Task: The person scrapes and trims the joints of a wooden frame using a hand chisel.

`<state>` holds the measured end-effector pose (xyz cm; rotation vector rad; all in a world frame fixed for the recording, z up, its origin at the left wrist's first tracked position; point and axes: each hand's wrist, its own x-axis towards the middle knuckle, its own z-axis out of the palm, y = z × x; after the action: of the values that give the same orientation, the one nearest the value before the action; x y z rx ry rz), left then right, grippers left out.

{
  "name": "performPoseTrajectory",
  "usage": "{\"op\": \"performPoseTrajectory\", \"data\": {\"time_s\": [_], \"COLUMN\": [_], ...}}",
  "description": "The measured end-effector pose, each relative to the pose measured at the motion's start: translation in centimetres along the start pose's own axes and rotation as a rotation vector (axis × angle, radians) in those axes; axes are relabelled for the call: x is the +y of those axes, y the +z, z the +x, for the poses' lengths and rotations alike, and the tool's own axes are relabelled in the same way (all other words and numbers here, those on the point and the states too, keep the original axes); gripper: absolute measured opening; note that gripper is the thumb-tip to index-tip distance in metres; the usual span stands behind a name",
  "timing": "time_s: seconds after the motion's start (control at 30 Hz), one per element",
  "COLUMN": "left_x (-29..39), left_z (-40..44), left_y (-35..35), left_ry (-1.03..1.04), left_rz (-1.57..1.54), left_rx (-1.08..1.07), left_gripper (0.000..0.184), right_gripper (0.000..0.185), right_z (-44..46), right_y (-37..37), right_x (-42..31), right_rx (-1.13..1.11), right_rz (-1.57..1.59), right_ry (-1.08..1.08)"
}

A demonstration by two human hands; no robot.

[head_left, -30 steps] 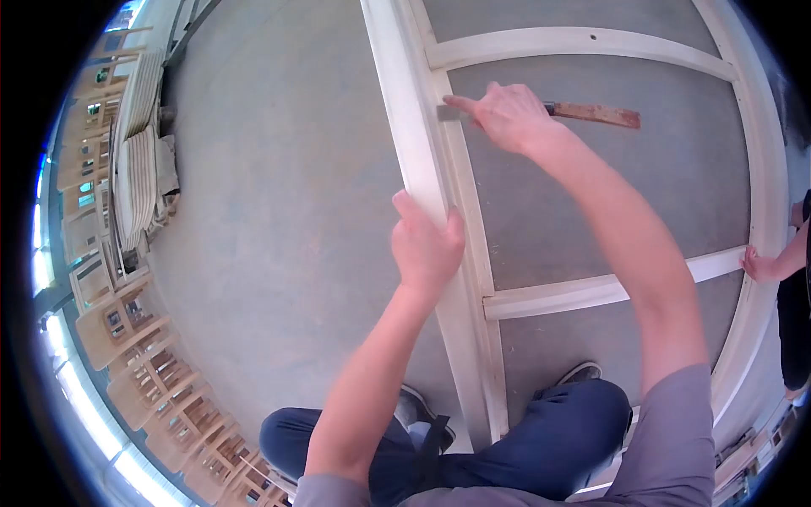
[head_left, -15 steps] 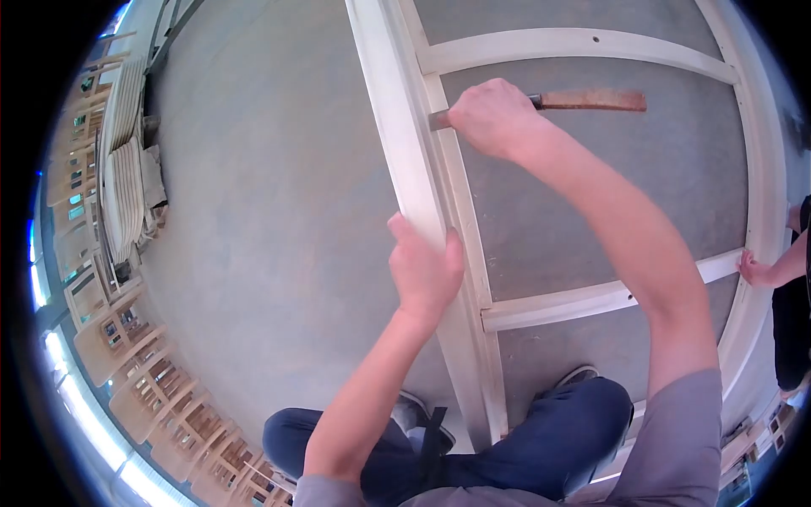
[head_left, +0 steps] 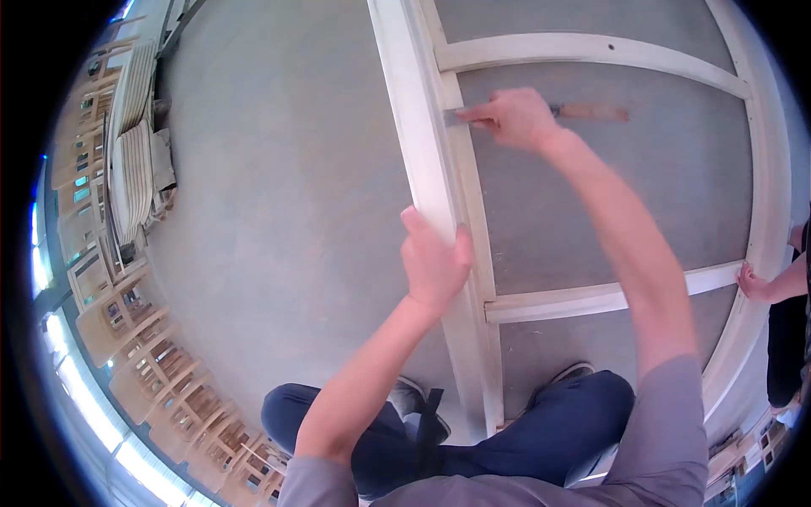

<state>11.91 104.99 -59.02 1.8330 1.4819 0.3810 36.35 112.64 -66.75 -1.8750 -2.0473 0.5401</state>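
A whitish wooden frame (head_left: 414, 127) with crossbars lies in front of me. My left hand (head_left: 435, 266) is wrapped round its left long rail, thumb on the inner side. My right hand (head_left: 519, 118) grips a chisel (head_left: 596, 112) by its metal part, index finger stretched along the blade. The blade's end sits against the inner side of that rail, just below the upper crossbar (head_left: 583, 51). The chisel's reddish wooden handle sticks out to the right, slightly blurred.
Another person's hand (head_left: 752, 283) rests where the lower crossbar (head_left: 557, 302) meets the right rail (head_left: 769, 169). Along the left stand stacked pale boards (head_left: 135, 169) and rows of wooden chairs or stools (head_left: 160, 380). Grey floor (head_left: 279, 211) spreads beneath the frame.
The view has shifted a little. My right hand has changed its hold on the chisel, its index finger now stretched toward the blade's end. My left hand keeps its grip on the rail.
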Motion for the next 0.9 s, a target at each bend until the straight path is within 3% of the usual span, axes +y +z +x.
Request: {"op": "performPoseTrajectory", "data": {"time_s": [0.17,0.47,0.67,0.9], "left_x": [-0.8,-0.3,-0.7,-0.6], "left_z": [0.3,0.1,0.0,-0.1], "left_y": [0.4,0.3,0.5,0.3], "left_ry": [0.05,0.047,0.011,0.025], "left_rz": [0.023,0.008,0.044,0.046], "left_rx": [0.021,0.028,0.013,0.028], "left_gripper": [0.047,0.046,0.047,0.046], "right_gripper": [0.027,0.025,0.027,0.03], "right_z": [-2.9,-0.6,1.5,-1.1], "right_y": [0.0,-2.5,-3.0,-0.9], "right_x": [-2.0,-2.7,-3.0,-1.9], "right_rx": [0.173,-0.147,-0.194,0.024], "right_rz": [0.112,-0.117,-0.179,-0.163], "right_ry": [0.102,0.038,0.024,-0.021]}}
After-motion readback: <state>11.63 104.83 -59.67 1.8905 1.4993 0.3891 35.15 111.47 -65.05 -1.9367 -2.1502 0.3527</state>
